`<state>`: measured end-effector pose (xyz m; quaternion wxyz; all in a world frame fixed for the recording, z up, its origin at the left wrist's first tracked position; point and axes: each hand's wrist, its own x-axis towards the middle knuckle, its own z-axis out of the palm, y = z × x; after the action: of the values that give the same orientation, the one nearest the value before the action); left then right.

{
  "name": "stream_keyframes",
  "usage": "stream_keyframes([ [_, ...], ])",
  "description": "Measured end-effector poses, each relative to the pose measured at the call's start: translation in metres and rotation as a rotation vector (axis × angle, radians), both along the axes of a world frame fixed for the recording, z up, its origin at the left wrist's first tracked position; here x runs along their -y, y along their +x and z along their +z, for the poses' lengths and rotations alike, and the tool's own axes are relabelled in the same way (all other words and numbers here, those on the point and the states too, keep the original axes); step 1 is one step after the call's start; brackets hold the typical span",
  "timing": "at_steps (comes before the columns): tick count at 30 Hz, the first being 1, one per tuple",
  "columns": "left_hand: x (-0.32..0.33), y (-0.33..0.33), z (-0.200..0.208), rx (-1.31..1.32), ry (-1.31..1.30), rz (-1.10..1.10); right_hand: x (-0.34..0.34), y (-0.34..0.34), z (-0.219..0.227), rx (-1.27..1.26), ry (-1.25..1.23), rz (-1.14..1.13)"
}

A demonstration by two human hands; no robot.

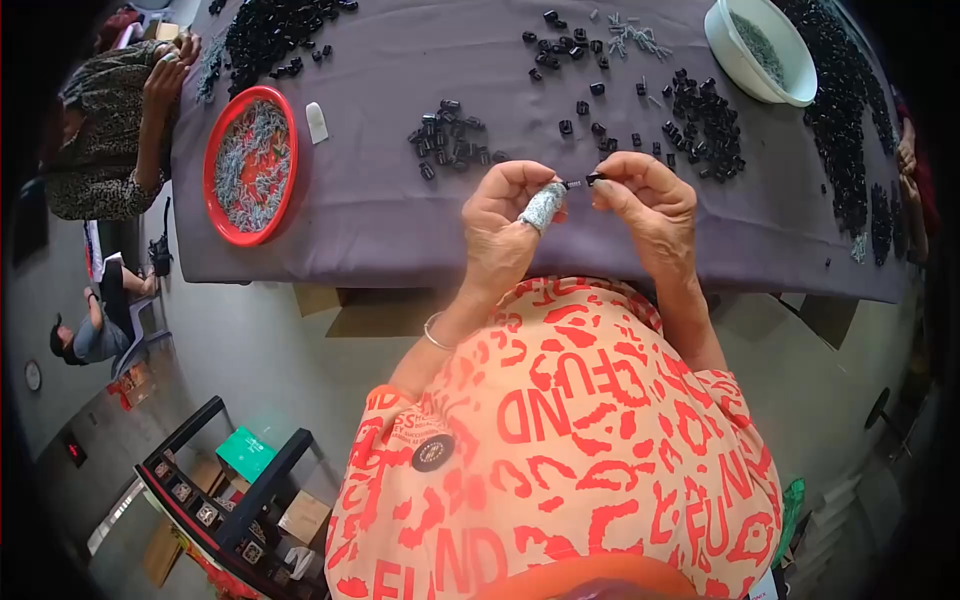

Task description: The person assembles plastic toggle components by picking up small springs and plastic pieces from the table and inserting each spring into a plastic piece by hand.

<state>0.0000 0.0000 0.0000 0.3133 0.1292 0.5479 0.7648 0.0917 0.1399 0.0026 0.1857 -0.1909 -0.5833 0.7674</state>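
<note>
My left hand (503, 215) is closed in a pinch on a small grey screw-like pin (573, 184), its tip toward the right. A pale patterned wrapping (542, 206) covers the thumb of that hand. Just to the right, my right hand (652, 208) pinches a small black plastic piece (595, 178) between thumb and fingers. A narrow gap separates pin and black piece. Both hands are over the near part of the table. Loose black pieces (450, 138) lie beyond my left hand, and a bigger scattered group (705, 125) beyond my right.
A red basin (291, 190) of grey pins stands left on the grey tablecloth (370, 210), beside a white oblong piece (317, 122). A white bowl (722, 50) sits at the far right near a long heap of black pieces (840, 120). Another person (105, 130) sits at the left.
</note>
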Motion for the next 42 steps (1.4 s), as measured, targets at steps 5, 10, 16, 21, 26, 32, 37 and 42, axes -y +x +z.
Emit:
stream_keyframes([
  [5, -0.001, 0.003, 0.003, -0.07, -0.012, 0.004, 0.006, 0.001, 0.007, 0.027, 0.127, 0.0],
  [10, 0.001, 0.005, 0.001, -0.114, -0.006, -0.005, 0.008, 0.001, 0.002, 0.047, 0.245, 0.043],
  [16, 0.004, 0.005, -0.002, -0.285, -0.127, -0.013, 0.006, 0.001, 0.003, 0.084, 0.367, 0.071],
  [21, 0.003, 0.007, -0.001, -0.29, -0.135, 0.003, 0.006, 0.0, 0.002, 0.102, 0.33, 0.084],
  [26, 0.002, 0.01, -0.003, -0.337, -0.234, 0.025, 0.011, -0.002, -0.001, 0.056, 0.588, 0.023],
  [32, -0.007, 0.004, -0.008, -0.404, -0.251, -0.006, 0.001, -0.004, -0.002, 0.042, 0.722, 0.014],
  [37, -0.015, -0.008, -0.022, -0.97, -0.412, 0.025, -0.01, -0.013, -0.011, 0.022, 0.951, 0.073],
  [42, -0.014, -0.009, -0.03, -1.179, -0.6, 0.005, -0.008, -0.02, -0.018, 0.048, 1.275, 0.189],
])
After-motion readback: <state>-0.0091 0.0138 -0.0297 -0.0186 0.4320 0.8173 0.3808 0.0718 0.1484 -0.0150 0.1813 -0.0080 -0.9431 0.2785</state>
